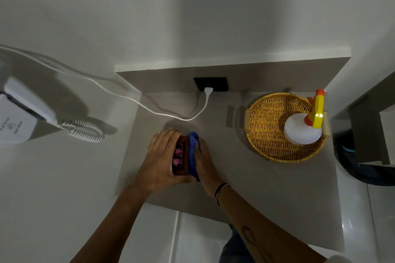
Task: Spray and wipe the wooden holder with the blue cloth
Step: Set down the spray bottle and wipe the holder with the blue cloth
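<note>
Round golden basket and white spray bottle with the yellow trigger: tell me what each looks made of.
The round golden basket looks like woven wicker or rattan: fine plaited strands, matte, with pale handle pieces at the sides that may be wood. The white spray bottle standing in it looks like translucent plastic with a soft sheen; its yellow and orange trigger head looks like glossy moulded plastic.

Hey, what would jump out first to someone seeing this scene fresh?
Probably the two hands at the counter's centre: the left hand grips a dark wooden holder while the right hand presses a blue cloth against its side. Next, the white spray bottle with yellow trigger standing in a round wicker basket at right.
</note>
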`<state>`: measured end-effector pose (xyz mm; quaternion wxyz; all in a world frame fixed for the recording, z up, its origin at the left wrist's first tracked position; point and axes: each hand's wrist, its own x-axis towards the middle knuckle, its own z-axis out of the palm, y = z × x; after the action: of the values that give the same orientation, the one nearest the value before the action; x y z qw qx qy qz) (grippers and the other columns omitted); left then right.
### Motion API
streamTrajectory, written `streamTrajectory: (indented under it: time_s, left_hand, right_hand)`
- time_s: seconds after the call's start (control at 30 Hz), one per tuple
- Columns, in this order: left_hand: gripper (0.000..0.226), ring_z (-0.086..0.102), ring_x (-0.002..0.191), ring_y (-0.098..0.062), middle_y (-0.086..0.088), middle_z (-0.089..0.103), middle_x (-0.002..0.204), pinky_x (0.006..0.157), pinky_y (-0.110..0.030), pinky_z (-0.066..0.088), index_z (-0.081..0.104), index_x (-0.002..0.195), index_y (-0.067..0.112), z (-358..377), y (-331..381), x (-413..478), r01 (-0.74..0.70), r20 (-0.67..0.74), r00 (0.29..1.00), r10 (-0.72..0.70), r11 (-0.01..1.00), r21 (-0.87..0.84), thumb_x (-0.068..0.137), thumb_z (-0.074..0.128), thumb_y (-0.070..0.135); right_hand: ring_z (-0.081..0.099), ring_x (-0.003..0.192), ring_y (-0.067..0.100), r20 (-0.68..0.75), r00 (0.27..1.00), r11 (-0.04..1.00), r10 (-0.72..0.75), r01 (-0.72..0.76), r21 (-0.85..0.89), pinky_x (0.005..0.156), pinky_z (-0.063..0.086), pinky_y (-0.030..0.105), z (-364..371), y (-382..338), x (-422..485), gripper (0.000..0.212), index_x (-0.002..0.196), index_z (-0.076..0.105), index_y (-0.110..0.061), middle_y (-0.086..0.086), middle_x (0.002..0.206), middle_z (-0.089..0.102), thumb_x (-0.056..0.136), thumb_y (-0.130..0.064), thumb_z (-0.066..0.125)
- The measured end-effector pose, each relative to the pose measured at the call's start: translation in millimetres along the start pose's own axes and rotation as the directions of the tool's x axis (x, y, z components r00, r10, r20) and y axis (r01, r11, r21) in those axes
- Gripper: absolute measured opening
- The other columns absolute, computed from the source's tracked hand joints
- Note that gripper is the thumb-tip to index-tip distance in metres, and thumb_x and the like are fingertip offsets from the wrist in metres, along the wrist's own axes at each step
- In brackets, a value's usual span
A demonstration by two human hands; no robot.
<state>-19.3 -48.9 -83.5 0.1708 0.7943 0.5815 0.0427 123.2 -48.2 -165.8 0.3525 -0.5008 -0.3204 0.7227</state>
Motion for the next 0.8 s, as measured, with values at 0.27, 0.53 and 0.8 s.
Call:
streamTrajectory:
  time_s: [0.27, 0.53, 0.8]
  left_hand:
    - [0.118, 0.038, 0.128, -0.014, 0.004, 0.046, 0.137, 0.112, -0.03, 0.03, 0.046, 0.143, 0.019, -10, -4, -7, 0.126, -0.04, 0.99, -0.136, 0.973, -0.195, 0.055, 0.063, 0.097]
    - [0.091, 0.042, 0.114, -0.007, 0.008, 0.047, 0.116, 0.104, -0.027, 0.036, 0.046, 0.128, 0.021, -7, 3, -17, 0.225, -0.091, 0.957, -0.274, 0.905, -0.362, 0.059, 0.074, 0.075]
    - [0.125, 0.036, 0.125, -0.022, 0.0, 0.04, 0.131, 0.104, -0.043, 0.043, 0.034, 0.152, 0.011, -12, 11, -14, 0.329, -0.012, 0.934, -0.356, 0.876, -0.352, 0.057, 0.071, 0.083]
  right_hand:
    - [0.058, 0.112, 0.026, 0.056, 0.9, 0.786, -0.433, 0.407, -0.464, 0.104, 0.044, 0.042, -10, -3, -3, 0.035, 0.125, 0.062, -0.007, 0.011, 0.12, 0.064, 0.107, -0.024, 0.038]
    - [0.048, 0.141, 0.026, 0.382, 0.687, 0.321, -0.618, 0.664, -0.676, 0.124, 0.029, 0.052, -18, -1, -7, 0.048, 0.15, 0.046, -0.008, 0.008, 0.151, 0.052, 0.108, -0.028, 0.038]
    - [0.041, 0.15, 0.033, 0.307, 0.802, 0.288, -0.513, 0.497, -0.818, 0.129, 0.018, 0.054, -57, 25, 6, 0.052, 0.153, 0.047, -0.008, 0.009, 0.158, 0.05, 0.109, -0.03, 0.029]
